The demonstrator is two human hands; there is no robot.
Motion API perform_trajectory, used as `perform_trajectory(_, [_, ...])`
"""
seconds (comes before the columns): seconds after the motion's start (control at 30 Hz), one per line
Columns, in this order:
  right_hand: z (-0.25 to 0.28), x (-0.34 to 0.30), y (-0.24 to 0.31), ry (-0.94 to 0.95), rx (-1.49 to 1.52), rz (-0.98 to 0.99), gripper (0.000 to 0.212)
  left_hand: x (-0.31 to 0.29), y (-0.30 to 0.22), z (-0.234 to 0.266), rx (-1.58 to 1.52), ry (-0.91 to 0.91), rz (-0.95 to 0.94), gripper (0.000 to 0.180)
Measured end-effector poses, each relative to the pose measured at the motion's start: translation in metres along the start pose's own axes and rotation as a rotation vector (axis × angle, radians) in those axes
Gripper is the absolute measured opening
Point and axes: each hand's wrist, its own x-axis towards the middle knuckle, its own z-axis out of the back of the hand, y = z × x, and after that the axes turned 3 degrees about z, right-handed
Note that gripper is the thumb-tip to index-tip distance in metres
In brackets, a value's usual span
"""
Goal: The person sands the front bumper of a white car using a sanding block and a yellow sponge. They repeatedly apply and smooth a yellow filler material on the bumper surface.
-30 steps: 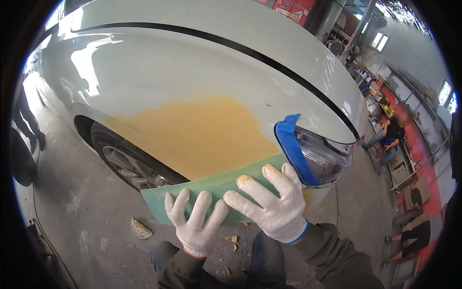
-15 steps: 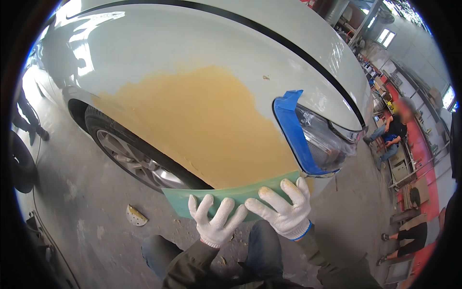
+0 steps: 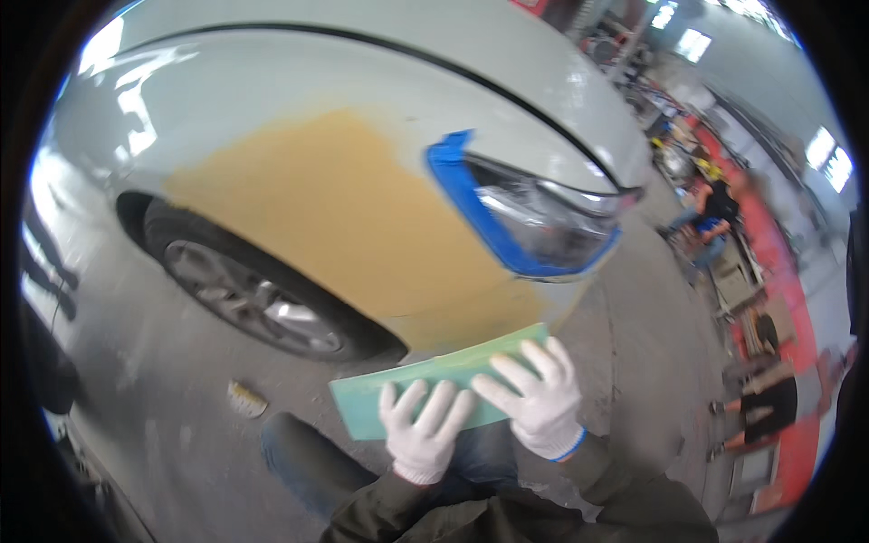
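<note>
A wide, curved green filler spreader (image 3: pixel 365 399) is gripped in both gloved hands, just off the lower edge of the car's front fender. My left hand (image 3: pixel 423 433) holds its middle, fingers closed on the sheet and thumb hidden behind it. Closer to the right end, my right hand (image 3: pixel 541 405) grips it too, with smears on the fingertips. Tan body filler (image 3: pixel 308 208) covers much of the pale fender (image 3: pixel 240 81) in a smooth coat. Blue masking tape (image 3: pixel 480 222) borders the headlight (image 3: pixel 548 213) beside the filler.
The front wheel (image 3: pixel 244 297) sits under the fender at left. A filler-marked, rounded piece (image 3: pixel 245 399) lies on the grey floor (image 3: pixel 204 448). Along the right side, a person (image 3: pixel 718 213) sits near a cluttered workbench, and another person (image 3: pixel 769 407) in dark shorts is lower down.
The view has shifted, so the car sits further up and left. The spreader has moved away from the filler's lower edge, still in both hands.
</note>
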Motion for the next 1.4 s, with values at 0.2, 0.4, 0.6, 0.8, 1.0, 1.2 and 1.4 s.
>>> perform_trajectory(0.2, [0.001,0.001,0.017,-0.004,0.044,-0.046,0.031,-0.003,0.001,0.007,0.088,-0.097,-0.054,0.031])
perform_trajectory(0.4, [0.005,-0.023,0.018,-0.049,0.129,-0.130,0.035,-0.005,-0.008,0.014,0.133,-0.070,-0.182,0.030])
perform_trajectory(0.6, [-0.012,-0.025,0.024,-0.068,0.226,-0.124,0.038,0.018,-0.021,0.055,0.185,0.149,-0.155,0.024])
perform_trajectory(0.8, [-0.050,-0.050,0.038,0.112,0.457,-0.112,0.048,0.033,-0.027,0.084,0.290,0.615,-0.198,0.007])
perform_trajectory(1.0, [-0.057,-0.049,0.070,0.208,0.645,-0.102,0.039,0.017,-0.045,0.088,0.429,0.693,-0.119,0.012])
perform_trajectory(1.2, [-0.070,-0.074,0.061,0.239,0.747,-0.117,0.039,0.002,-0.055,0.073,0.435,0.666,-0.084,0.015])
perform_trajectory(1.4, [-0.053,-0.071,0.035,0.300,0.707,-0.099,0.041,0.000,-0.060,0.063,0.365,0.557,-0.040,0.014])
